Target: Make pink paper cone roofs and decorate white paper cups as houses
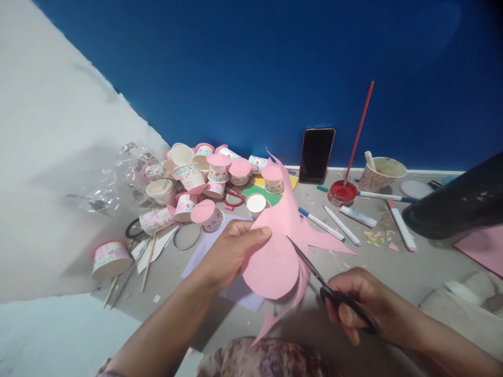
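A deep blue wall (251,73) fills the background, meeting a white wall (58,131) at the left. Below runs the grey bench (165,277), its back covered with a crowd of decorated paper cups (188,175), many with pink discs attached. A dark cylinder (459,199) leans in from the right, cut off by the picture's edge.

The pink paper (271,264) is held up over the bench, between the two hands and partly over a lilac sheet (245,299). The left hand (236,246) pinches its left edge, thumb on top; the other fingers are mostly hidden underneath. The right hand (361,298), well apart from the left, is closed round the black handles of the scissors (314,269). The paper's long axis runs from the person towards the wall, rounded at the near end, with a tapering strip rising at the far end and ragged points trailing right and below. The scissors lie diagonally, tips pointing up and left onto the paper; whether one blade sits beneath it is hard to make out.

Beyond stand a phone (318,156), a red paint jar (342,195) and, smaller, a blue-capped marker (320,223).
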`<control>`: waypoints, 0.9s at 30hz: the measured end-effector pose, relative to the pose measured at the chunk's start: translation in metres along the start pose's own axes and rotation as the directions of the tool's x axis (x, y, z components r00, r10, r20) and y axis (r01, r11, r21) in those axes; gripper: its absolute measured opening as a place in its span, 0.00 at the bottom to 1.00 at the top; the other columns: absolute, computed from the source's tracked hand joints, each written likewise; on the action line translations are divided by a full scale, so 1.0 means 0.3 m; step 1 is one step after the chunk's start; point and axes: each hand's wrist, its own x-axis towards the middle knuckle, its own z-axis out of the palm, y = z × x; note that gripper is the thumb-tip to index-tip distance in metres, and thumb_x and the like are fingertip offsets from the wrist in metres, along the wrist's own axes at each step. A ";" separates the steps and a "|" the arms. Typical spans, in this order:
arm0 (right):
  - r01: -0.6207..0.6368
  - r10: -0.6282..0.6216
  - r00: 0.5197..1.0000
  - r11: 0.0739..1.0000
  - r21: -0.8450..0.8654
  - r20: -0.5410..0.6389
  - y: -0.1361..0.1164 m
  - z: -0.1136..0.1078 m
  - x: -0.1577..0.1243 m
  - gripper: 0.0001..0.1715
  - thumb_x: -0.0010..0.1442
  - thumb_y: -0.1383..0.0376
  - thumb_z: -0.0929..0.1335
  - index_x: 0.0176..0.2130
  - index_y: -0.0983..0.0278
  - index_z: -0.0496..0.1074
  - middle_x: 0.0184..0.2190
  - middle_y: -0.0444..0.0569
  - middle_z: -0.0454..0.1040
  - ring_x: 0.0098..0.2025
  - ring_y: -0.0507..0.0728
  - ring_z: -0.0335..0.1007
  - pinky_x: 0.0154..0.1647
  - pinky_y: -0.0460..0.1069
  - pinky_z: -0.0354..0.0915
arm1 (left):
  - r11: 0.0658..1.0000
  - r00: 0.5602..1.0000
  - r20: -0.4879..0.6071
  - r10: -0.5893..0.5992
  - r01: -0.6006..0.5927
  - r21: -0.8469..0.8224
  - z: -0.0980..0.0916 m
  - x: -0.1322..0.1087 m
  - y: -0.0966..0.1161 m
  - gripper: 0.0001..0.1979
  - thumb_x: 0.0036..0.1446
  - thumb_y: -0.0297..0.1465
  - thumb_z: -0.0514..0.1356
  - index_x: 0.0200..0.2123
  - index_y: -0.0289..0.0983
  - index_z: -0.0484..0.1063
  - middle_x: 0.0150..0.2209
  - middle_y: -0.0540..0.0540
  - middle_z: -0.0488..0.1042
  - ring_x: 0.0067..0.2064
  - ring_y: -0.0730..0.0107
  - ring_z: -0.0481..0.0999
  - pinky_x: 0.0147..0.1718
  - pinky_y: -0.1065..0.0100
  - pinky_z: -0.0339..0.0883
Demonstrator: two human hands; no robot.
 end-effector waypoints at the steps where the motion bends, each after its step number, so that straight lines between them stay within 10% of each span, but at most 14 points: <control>1: -0.016 0.016 1.000 1.000 0.017 -0.006 0.000 0.002 0.001 0.31 0.48 0.40 0.76 0.26 0.65 0.73 0.16 0.42 0.67 0.19 0.49 0.62 0.24 0.45 0.56 | 1.000 1.000 0.002 0.000 0.000 0.002 0.001 -0.001 0.002 0.16 0.43 0.40 0.76 0.22 0.32 0.81 0.23 0.44 0.80 0.23 0.70 0.75 0.23 0.71 0.64; 27: 0.017 -0.017 1.000 1.000 -0.006 -0.014 0.000 0.004 -0.006 0.15 0.55 0.57 0.72 0.25 0.65 0.72 0.20 0.42 0.68 0.19 0.47 0.62 0.21 0.43 0.57 | 0.944 1.000 0.027 0.003 -0.011 0.331 -0.023 -0.015 0.050 0.21 0.47 0.46 0.71 0.17 0.36 0.75 0.17 0.48 0.69 0.19 0.74 0.63 0.19 0.70 0.53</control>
